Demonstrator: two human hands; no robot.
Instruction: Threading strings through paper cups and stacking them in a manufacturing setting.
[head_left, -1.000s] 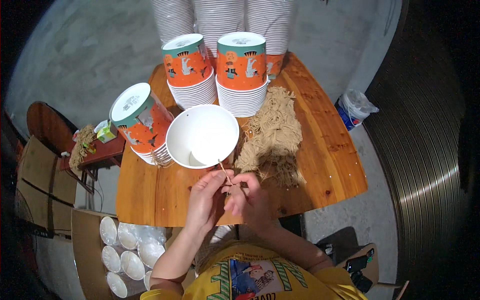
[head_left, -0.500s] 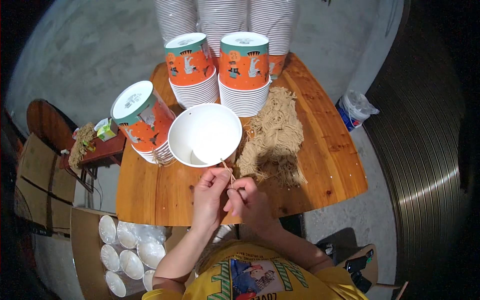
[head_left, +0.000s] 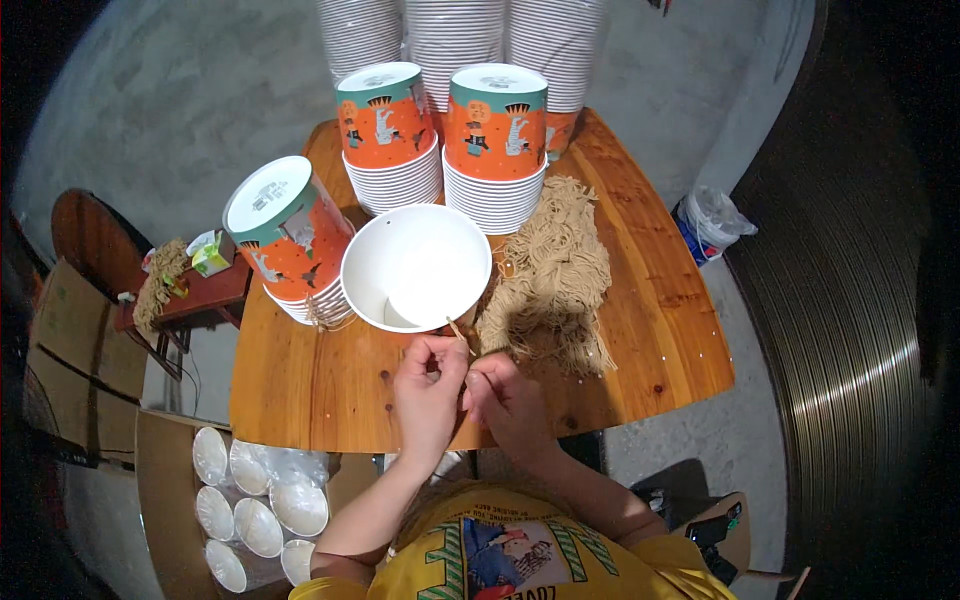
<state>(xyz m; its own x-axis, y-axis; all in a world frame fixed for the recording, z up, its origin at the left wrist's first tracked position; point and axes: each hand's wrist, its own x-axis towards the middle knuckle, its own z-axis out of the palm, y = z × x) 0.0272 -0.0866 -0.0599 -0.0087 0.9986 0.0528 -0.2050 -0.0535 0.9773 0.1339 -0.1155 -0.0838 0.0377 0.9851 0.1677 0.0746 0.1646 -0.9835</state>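
Observation:
A white-lined paper bucket (head_left: 418,262) tips its open mouth toward me on the wooden table (head_left: 650,350). A tan cord (head_left: 455,328) comes through its near rim. My left hand (head_left: 428,385) pinches that cord just below the rim. Close against it, my right hand (head_left: 505,405) has its fingers pressed together at the cord's lower part; the exact grip is partly hidden. To the right lies a heap of tan cords (head_left: 558,265). Left of the bucket leans an upside-down stack of orange and green paper buckets (head_left: 300,235), with cord strands by its lower rims.
Two upside-down bucket stacks (head_left: 495,140) stand behind, before tall wrapped stacks of white-rimmed buckets (head_left: 455,45). At lower left, a cardboard box (head_left: 165,490) holds wrapped white tubs. A red side table (head_left: 215,295) carries more cord and a tissue pack. A lidded pail (head_left: 705,225) sits right.
My hands have drawn closer together at the cord, and my right fingers have closed in. The cord below the rim shows less. The whole view has shifted slightly.

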